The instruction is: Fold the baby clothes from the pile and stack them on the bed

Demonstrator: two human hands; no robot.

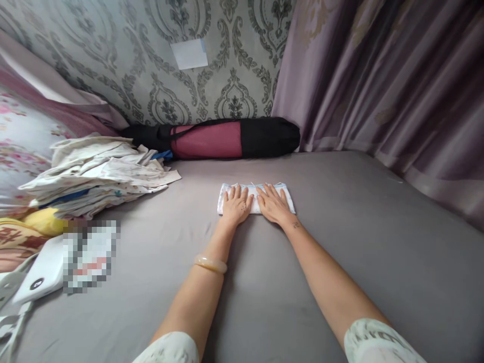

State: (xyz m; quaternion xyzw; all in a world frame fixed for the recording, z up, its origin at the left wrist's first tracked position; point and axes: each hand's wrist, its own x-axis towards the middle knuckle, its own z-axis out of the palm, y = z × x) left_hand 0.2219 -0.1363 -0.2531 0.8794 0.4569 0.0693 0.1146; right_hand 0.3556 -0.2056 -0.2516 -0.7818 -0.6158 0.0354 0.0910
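A small folded white cloth [254,207] with pale blue along its far edge lies flat on the grey sheet [340,252]. It looks like a folded garment, though its exact kind cannot be made out. On its left half rests my left hand [237,204], palm down with the fingers spread. My right hand [273,202] presses flat on the right half, fingers also apart. Both hands point away from me, side by side with a narrow gap between them. A pale bangle [210,264] circles my left wrist.
Left stands a heap of light-coloured clothes [109,169]. Along the patterned wall lies a black and maroon long bag [206,140]. A white device [41,269] with cables sits at the left edge, beside a yellow item [45,221]. Purple curtains [370,85] hang right.
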